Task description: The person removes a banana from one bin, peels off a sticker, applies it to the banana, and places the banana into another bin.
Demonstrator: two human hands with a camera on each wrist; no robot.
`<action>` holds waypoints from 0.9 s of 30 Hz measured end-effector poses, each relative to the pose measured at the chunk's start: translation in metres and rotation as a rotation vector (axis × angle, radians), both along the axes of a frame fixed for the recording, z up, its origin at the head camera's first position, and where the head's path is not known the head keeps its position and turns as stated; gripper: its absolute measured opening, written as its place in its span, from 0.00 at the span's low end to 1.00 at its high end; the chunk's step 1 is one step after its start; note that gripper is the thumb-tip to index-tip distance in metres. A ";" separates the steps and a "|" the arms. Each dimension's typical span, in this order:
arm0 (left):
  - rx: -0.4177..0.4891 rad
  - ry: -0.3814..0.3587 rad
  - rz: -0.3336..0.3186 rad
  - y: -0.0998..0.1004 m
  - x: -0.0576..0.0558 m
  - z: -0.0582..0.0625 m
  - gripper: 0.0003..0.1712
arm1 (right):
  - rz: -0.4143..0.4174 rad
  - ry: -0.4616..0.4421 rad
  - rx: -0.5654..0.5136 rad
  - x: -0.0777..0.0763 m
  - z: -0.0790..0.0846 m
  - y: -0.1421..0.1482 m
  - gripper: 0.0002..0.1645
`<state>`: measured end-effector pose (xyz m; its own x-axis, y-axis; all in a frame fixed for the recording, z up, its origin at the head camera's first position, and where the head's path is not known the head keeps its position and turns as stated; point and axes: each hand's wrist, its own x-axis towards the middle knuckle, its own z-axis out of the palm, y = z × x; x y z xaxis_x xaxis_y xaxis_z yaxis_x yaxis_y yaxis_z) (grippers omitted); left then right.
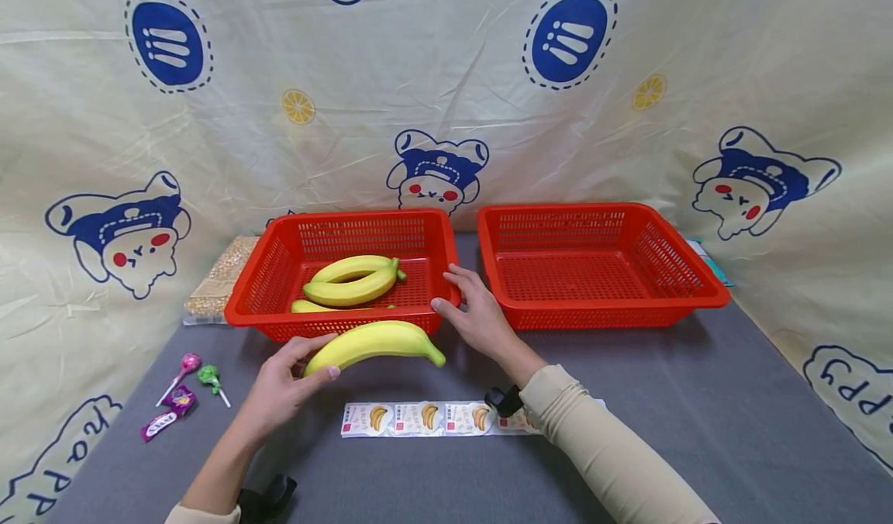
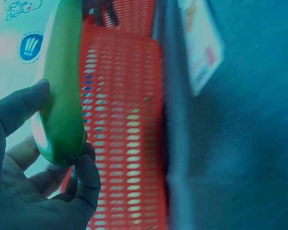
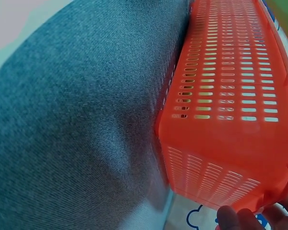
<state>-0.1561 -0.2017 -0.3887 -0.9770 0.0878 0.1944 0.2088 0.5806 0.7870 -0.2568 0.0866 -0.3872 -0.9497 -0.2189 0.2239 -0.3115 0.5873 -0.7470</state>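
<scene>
My left hand (image 1: 282, 380) grips a yellow banana (image 1: 380, 342) by its blunt end, thumb on one side and fingers on the other. The stem end points right, in front of the left red basket (image 1: 279, 324). Several more bananas (image 1: 352, 290) lie inside that basket. My right hand (image 1: 481, 315) is at the basket's front right corner, thumb and fingers spread over the rim. In the right wrist view its fingertips (image 3: 247, 218) show beside the basket's end wall, and part of the held banana enters the upper right corner.
An unfilled red basket (image 1: 607, 315) stands to the right. A strip of banana-printed labels (image 1: 418, 419) lies in front, partly under my right wrist. Lollipops (image 1: 190, 363) and a purple wrapped candy (image 1: 180, 401) lie at left. A bag of grains (image 1: 219, 280) sits behind the left basket.
</scene>
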 end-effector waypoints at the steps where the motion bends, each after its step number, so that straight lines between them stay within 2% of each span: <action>1: -0.009 0.003 -0.001 0.002 0.000 -0.003 0.27 | 0.001 -0.002 0.004 0.000 0.001 0.000 0.39; 6: -0.041 -0.045 0.002 0.015 -0.004 -0.016 0.26 | 0.015 -0.011 0.016 0.001 0.002 0.001 0.39; 11: -0.070 -0.097 0.003 0.031 -0.010 -0.020 0.25 | 0.030 0.003 0.015 0.000 0.002 0.002 0.38; 16: -0.087 -0.105 -0.016 0.049 -0.014 -0.022 0.23 | 0.031 -0.003 0.022 0.000 0.002 0.003 0.38; 27: -0.155 -0.109 -0.087 0.087 -0.035 -0.027 0.22 | 0.027 0.004 0.039 0.000 0.003 0.003 0.38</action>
<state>-0.1906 -0.1150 -0.4160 -0.9789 0.1936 0.0658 0.1822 0.6799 0.7103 -0.2563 0.0894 -0.3846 -0.9425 -0.2531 0.2181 -0.3303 0.6071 -0.7228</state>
